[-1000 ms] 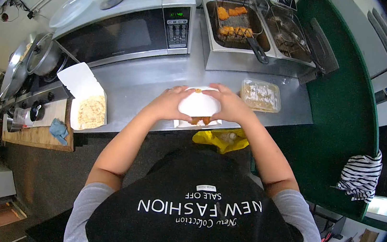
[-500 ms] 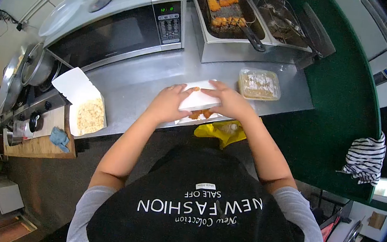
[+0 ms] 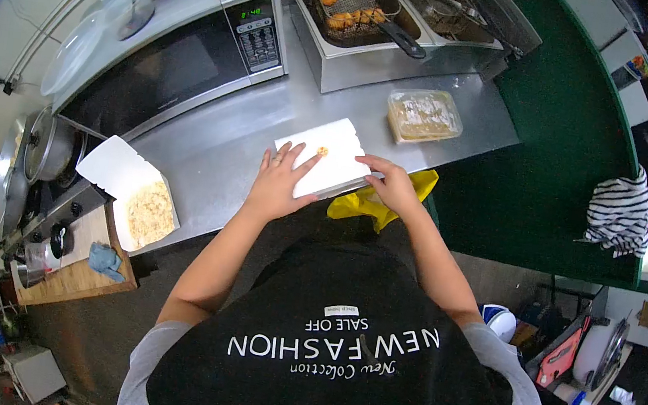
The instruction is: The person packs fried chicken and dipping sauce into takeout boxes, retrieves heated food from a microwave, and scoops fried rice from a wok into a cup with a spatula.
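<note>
A white takeaway box (image 3: 329,145) lies on the steel counter near its front edge, its lid down and a small orange spot on top. My left hand (image 3: 281,184) rests with fingers spread on the box's left side. My right hand (image 3: 392,187) pinches the box's right front edge between thumb and fingers. Whatever is inside the box is hidden now. To the left, a second white box (image 3: 147,209) stands open, with pale rice-like food in it. Beyond my right hand sits a clear lidded plastic tub (image 3: 425,117).
A microwave (image 3: 171,62) stands behind the counter's left part. The fryer (image 3: 365,67) at the back holds a basket (image 3: 356,4) with fried pieces. A yellow bag (image 3: 363,210) hangs at the front edge. A wooden board (image 3: 88,280) and pots are far left.
The box's lid has come down over the brown fried food. My right hand has moved from the lid's top to its right edge; my left fingers have spread. The view has turned somewhat.
</note>
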The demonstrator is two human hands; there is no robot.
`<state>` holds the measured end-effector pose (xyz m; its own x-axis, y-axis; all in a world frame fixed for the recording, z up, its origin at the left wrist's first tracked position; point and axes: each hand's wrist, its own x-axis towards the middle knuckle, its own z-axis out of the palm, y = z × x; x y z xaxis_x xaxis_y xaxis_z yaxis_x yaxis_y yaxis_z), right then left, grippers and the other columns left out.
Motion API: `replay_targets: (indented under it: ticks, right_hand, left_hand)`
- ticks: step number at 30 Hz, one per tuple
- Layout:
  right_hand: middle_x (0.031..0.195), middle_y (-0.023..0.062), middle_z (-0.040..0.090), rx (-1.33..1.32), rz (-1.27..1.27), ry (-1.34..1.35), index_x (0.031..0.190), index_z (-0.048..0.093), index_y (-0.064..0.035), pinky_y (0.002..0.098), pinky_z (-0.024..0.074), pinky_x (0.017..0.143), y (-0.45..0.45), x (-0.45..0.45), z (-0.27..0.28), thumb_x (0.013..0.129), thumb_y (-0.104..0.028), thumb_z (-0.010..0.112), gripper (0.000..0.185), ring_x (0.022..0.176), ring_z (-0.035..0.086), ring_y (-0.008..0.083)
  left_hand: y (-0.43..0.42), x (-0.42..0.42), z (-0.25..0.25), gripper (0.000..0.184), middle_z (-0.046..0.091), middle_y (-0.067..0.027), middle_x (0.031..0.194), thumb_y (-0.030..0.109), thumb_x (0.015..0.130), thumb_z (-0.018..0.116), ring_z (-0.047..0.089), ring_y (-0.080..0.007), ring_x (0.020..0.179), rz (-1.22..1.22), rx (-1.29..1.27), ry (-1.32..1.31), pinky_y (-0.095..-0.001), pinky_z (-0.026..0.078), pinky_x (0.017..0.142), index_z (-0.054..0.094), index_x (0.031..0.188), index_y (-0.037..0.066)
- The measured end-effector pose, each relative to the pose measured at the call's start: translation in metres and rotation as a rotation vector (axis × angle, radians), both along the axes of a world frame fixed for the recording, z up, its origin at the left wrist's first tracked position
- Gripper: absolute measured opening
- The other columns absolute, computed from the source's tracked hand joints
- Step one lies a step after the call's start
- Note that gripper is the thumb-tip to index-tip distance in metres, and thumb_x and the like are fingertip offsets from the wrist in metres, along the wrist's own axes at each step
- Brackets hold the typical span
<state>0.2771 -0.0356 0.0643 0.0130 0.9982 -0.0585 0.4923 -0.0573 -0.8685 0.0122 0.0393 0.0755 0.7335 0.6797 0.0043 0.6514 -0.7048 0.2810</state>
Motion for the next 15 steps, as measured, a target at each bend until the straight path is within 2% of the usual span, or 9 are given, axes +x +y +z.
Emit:
replay_targets:
  ticks: [3,6,9,12,15]
  right_hand:
    - [0.128,0.0165,0.062,0.051,-0.067,-0.001,0.124,0.064,-0.0101,0.0363,0.0538,0.092,-0.002,-0.004,-0.011,0.082,-0.004,0.069,0.043,0.111,0.063,0.0316]
    - [0.137,0.0173,0.055,0.008,-0.077,-0.006,0.128,0.061,-0.0122,0.0379,0.0516,0.096,-0.007,-0.009,-0.007,0.077,-0.010,0.075,0.052,0.118,0.059,0.0333]
    - [0.145,0.0186,0.045,0.228,-0.038,-0.219,0.134,0.056,-0.0154,0.0408,0.0475,0.100,-0.015,-0.021,-0.014,0.072,-0.017,0.081,0.067,0.125,0.053,0.0364]
    - [0.146,0.0207,0.040,0.161,-0.119,-0.263,0.137,0.052,-0.0163,0.0432,0.0437,0.104,-0.019,-0.038,-0.016,0.070,-0.021,0.084,0.074,0.128,0.047,0.0396]
    - [0.141,0.0218,0.044,0.220,-0.165,-0.224,0.133,0.054,-0.0140,0.0436,0.0442,0.103,-0.016,-0.043,-0.025,0.071,-0.026,0.084,0.070,0.126,0.049,0.0399]
  left_hand:
    - [0.001,-0.001,-0.011,0.081,0.035,-0.0167,0.150,0.050,0.077,0.073,0.029,-0.0410,0.141,-0.017,0.039,-0.031,-0.0640,0.020,0.113,0.041,0.148,0.026]
    - [0.000,-0.002,-0.021,0.081,0.036,-0.0170,0.149,0.052,0.077,0.071,0.030,-0.0419,0.140,-0.024,0.079,-0.071,-0.0644,0.018,0.113,0.041,0.148,0.027]
    - [-0.001,-0.002,-0.027,0.081,0.037,-0.0177,0.149,0.053,0.077,0.071,0.030,-0.0424,0.139,-0.032,0.102,-0.101,-0.0645,0.018,0.113,0.042,0.147,0.026]
    - [-0.002,-0.002,-0.026,0.079,0.037,-0.0185,0.148,0.053,0.078,0.070,0.031,-0.0427,0.139,-0.037,0.112,-0.122,-0.0647,0.018,0.113,0.043,0.146,0.024]
    - [-0.001,-0.002,-0.026,0.076,0.039,-0.0194,0.146,0.052,0.079,0.069,0.032,-0.0431,0.138,-0.044,0.110,-0.140,-0.0648,0.019,0.113,0.044,0.145,0.022]
